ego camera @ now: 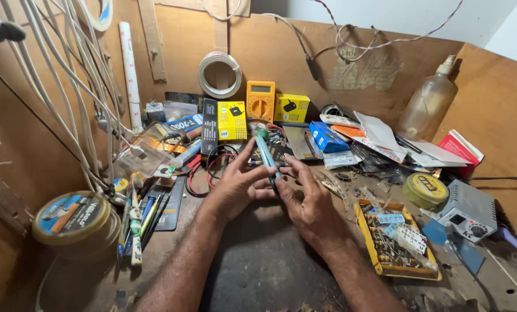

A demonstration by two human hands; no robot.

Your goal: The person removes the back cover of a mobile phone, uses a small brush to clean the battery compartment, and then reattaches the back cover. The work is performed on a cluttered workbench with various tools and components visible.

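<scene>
at the centre of the frame, just above the bare dark patch of the workbench, both hands meet around a slim blue-green pen-shaped tool, probably a soldering iron or screwdriver; which one is hard to tell. the tool stands tilted, its green tip toward the upper middle of the frame and its lower end hidden between the fingers. the left hand grasps it from the left, thumb and forefinger pinched on the shaft. the right hand curls around the lower part from the right, fingers closed on it.

the step in hand looks like adjusting or inspecting the tool, both hands steadying it clear of the bench. the next move seems to call for a firm hold with one hand while the other twists or pulls, kept away from the red and black leads just to the left.

around it: an orange multimeter at upper centre, a yellow tray of small parts at lower right, a grey station box at far right, a round tin at lower left.
</scene>
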